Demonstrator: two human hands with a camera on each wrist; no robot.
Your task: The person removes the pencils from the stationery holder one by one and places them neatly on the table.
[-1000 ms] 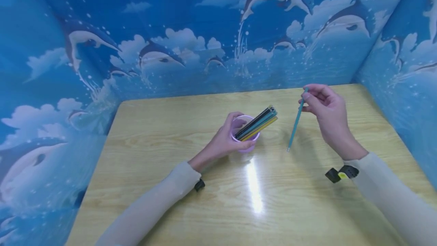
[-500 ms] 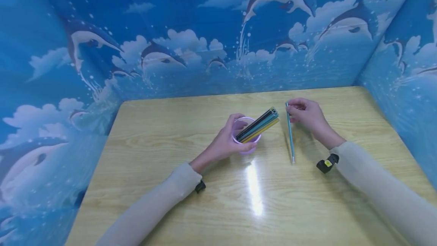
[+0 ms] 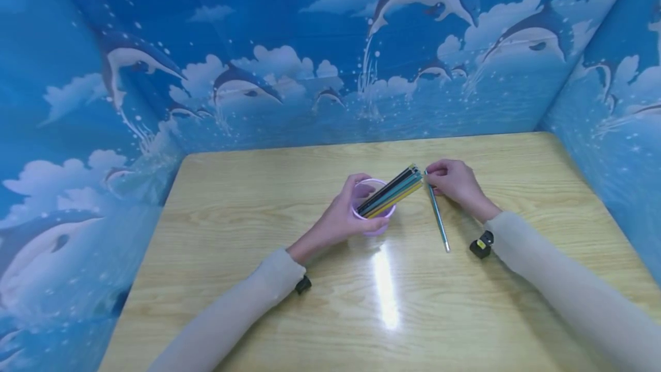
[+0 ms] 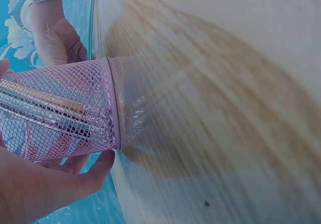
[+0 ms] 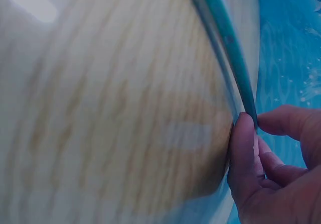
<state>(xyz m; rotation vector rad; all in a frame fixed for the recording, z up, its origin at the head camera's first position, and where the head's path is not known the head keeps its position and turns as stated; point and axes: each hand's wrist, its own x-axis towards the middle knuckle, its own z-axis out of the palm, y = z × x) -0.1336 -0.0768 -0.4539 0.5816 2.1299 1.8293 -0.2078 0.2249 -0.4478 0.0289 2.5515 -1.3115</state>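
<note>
Right hand [image 3: 454, 183] pinches teal pencil [image 3: 438, 218] on table [image 3: 248, 188]

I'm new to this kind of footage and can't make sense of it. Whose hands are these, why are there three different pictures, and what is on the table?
There is no machine here: a person works with two bare hands at a wooden table inside a booth with dolphin-print walls. The wide picture comes from a camera worn on the head, looking down. The other two come from small cameras strapped to each wrist, so they show each hand very close and tilted.

The left hand grips a pink mesh cup, seen close up in the left wrist view. A bundle of pencils leans out of it.

The right hand pinches the far end of a teal pencil, which lies along the table beside the cup. The right wrist view shows its fingertips on that pencil.
</note>
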